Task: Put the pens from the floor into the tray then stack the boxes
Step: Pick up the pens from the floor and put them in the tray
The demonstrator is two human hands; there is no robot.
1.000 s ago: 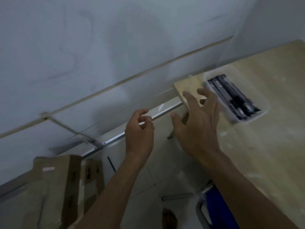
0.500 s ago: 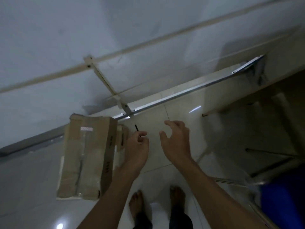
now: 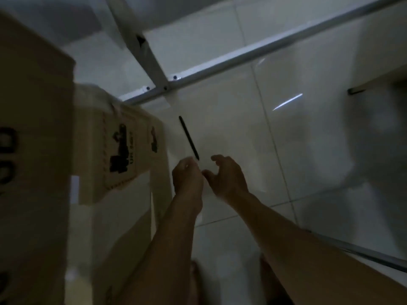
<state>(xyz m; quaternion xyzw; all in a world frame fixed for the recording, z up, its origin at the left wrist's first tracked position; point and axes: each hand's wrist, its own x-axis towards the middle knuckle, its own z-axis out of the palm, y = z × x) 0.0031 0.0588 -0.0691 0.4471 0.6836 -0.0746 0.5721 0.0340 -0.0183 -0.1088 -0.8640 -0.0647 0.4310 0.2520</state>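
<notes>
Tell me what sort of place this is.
Probably an indoor room, perhaps a storeroom or office: a glossy white tiled floor, taped cardboard boxes standing on it, and a metal frame rail low along the floor. A black pen lies there.

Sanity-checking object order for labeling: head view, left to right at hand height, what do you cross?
Tall cardboard box → lower cardboard box with black printed symbols → left hand → right hand → bare white floor tile. The black pen lies just beyond the hands, its near tip by the left hand.

both hands lowered to floor pen [image 3: 189, 137] (table gone from view)
</notes>
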